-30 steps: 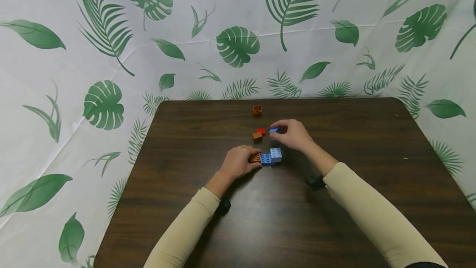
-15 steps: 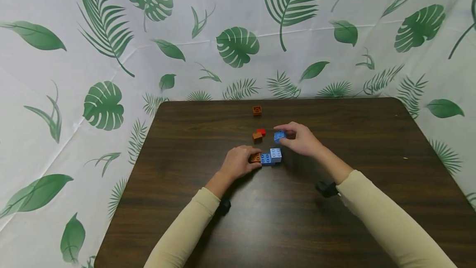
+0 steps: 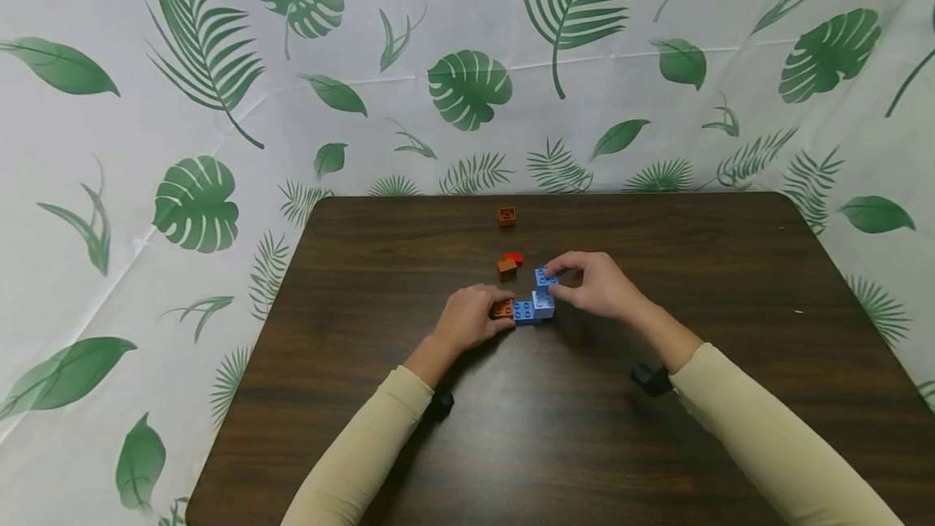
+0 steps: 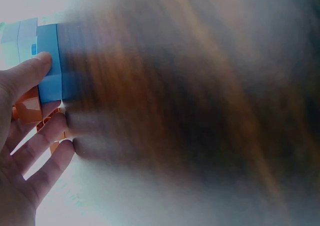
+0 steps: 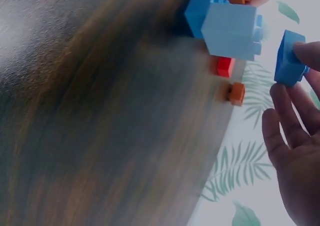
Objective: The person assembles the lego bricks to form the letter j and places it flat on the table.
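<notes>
My right hand (image 3: 601, 286) pinches a blue toy building brick (image 5: 290, 58) between thumb and fingers. In the right wrist view a gap shows between that brick and the light blue brick (image 5: 230, 30). The light blue brick sits on the right end of a longer blue brick (image 3: 523, 312), with an orange brick (image 3: 504, 309) at the left end. My left hand (image 3: 470, 318) grips this low assembly, its fingers around the orange end. In the left wrist view the thumb presses on the side of the blue brick (image 4: 49, 76).
Behind the assembly lie a red brick (image 3: 514, 258) and an orange-brown brick (image 3: 507, 269). Farther back, near the table's far edge, is another orange brick (image 3: 507, 217). The dark wooden table (image 3: 380, 250) meets a leaf-patterned cloth (image 3: 365, 136).
My right hand has brought the blue brick from beside the red brick toward me, over the light blue brick. My left hand has stayed on the assembly.
</notes>
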The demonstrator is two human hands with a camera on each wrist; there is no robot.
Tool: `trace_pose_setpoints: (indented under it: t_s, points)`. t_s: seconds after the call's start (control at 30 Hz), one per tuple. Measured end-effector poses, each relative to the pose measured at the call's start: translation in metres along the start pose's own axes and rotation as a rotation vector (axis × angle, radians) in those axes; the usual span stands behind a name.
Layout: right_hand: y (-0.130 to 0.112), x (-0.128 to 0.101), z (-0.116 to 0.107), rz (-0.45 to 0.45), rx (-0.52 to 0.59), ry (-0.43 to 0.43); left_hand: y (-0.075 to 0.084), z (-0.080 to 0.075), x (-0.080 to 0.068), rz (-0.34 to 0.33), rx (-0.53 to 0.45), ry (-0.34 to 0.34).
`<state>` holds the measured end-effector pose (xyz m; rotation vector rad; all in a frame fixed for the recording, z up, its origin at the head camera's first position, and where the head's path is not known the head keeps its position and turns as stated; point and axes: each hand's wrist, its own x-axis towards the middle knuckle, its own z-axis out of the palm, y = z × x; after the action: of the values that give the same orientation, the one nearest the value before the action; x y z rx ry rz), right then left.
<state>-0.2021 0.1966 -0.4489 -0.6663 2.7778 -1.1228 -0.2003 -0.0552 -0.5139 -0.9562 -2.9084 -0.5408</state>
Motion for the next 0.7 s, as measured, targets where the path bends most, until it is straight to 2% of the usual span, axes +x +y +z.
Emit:
trace_pose_setpoints:
  t_s: [0.13,0.37,0.7]
  points:
    - [0.0002,-0.0011,0.0031,-0.036,-0.018,-0.018,0.0001,0.0001,-0.0002,-0.006,0.002,0.002]
    - [-0.0005,-0.0039,0.0079,-0.020,-0.035,-0.086,0.0007,-0.0001,-0.0012,-0.010,0.003,0.002]
    - [-0.0037,-0.0058,0.0077,-0.051,-0.097,-0.102,0.0009,0.0013,-0.0007,-0.004,0.001,0.006]
